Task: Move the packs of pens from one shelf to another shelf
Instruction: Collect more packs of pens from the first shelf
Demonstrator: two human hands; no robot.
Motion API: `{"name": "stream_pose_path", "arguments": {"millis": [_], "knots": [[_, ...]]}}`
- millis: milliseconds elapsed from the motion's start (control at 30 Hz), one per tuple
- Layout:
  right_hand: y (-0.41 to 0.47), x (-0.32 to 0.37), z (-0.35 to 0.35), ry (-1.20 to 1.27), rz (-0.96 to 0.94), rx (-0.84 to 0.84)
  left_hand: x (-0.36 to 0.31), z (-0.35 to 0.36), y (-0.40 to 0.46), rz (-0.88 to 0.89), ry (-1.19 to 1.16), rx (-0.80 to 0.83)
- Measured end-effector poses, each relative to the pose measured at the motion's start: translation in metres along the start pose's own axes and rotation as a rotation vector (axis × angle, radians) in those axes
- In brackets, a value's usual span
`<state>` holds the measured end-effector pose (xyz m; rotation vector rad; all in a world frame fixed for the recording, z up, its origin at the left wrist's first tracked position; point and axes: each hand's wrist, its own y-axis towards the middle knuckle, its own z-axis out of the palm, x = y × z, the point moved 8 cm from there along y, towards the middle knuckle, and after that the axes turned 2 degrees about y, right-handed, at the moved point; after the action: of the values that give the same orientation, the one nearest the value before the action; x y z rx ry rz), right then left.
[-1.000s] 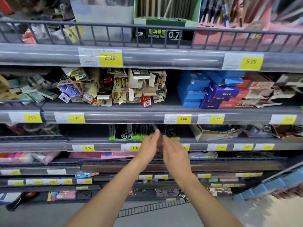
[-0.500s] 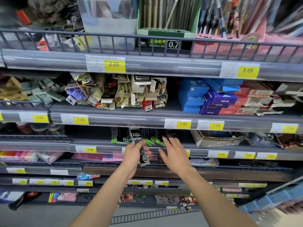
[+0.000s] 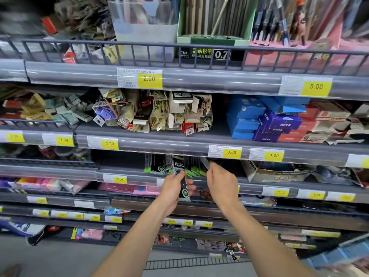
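Bare shelf [image 3: 119,162] left of pen packs [image 3: 159,166]; cardboard box [image 3: 275,172] blocks right.

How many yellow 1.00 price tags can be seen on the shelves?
2, both on one shelf edge: the left 1.00 tag under the paper packs, the right 1.00 tag under the purple boxes. Lower tags are blurred.

Both hands at third-shelf pen packs
Left hand [image 3: 171,188] grips a black pen pack [image 3: 182,181] upright; right hand [image 3: 220,181] pinches another pack [image 3: 205,163] in the green-tipped row [image 3: 159,166] on the grey shelf [image 3: 127,177], above a 5.00 tag [image 3: 119,179].
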<state>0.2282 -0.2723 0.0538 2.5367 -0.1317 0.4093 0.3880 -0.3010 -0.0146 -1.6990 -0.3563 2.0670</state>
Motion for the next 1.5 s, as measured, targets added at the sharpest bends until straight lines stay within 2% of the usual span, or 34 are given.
{"name": "stream_pose_path", "arguments": {"millis": [100,233,367,433,500,667,767,1067,1200,1267,1400,1500], "knots": [[-0.028,0.021,-0.014,0.067,-0.125,-0.105,0.000,0.014,0.001,-0.004,-0.098,0.046],[-0.065,0.045,-0.012,0.108,-0.270,-0.090,0.002,0.034,0.001,-0.078,-0.278,0.126],[-0.071,0.042,-0.017,0.238,-0.376,-0.086,0.007,0.029,0.004,-0.080,-0.251,0.057],[-0.060,0.017,-0.021,0.305,-0.251,-0.104,0.009,0.022,0.003,-0.061,-0.230,0.017],[-0.040,-0.018,-0.018,0.258,-0.035,-0.065,0.010,0.013,0.002,-0.041,-0.245,-0.015],[0.000,-0.066,0.027,-0.003,0.314,0.312,0.016,-0.003,-0.007,-0.052,-0.188,-0.043],[0.002,-0.070,0.049,-0.040,0.449,0.423,0.016,-0.011,-0.012,-0.048,-0.179,-0.057],[0.016,-0.076,0.060,0.049,0.691,0.383,0.013,-0.025,-0.015,-0.049,-0.176,-0.084],[0.015,-0.086,0.059,0.198,0.781,0.307,0.012,-0.026,-0.018,-0.047,-0.156,-0.072],[0.013,-0.080,0.063,0.253,0.713,0.318,0.012,-0.026,-0.019,-0.050,-0.153,-0.074],[0.005,-0.049,0.078,0.320,0.443,0.460,0.012,-0.022,-0.022,-0.059,-0.144,-0.086],[0.001,-0.035,0.082,0.174,0.282,0.540,0.012,-0.019,-0.024,-0.070,-0.128,-0.089]]}}
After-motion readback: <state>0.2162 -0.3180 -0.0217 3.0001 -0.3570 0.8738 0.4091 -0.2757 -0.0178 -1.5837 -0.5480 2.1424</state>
